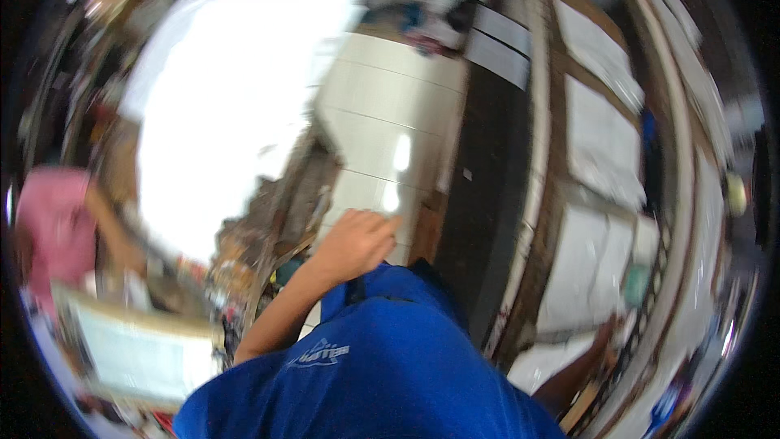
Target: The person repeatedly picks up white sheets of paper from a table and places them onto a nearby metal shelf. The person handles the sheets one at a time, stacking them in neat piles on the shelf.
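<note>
My left hand (357,240) is in front of my blue shirt, above a strip of pale tiled floor (382,97). Its fingers are curled in, and nothing shows in them. At the lower right, an arm beside my shirt leads to my right hand (603,345), at the edge of a long bench with white sheets (581,264). That hand is dark and smeared, so its fingers and anything in them cannot be made out.
A glaring white surface (236,106) fills the upper left. Someone in a pink top (57,228) is at the far left, near a pale framed panel (138,349). A long dark board or bench top (487,162) runs along the right of the floor strip. Bundles (439,28) lie at the far end.
</note>
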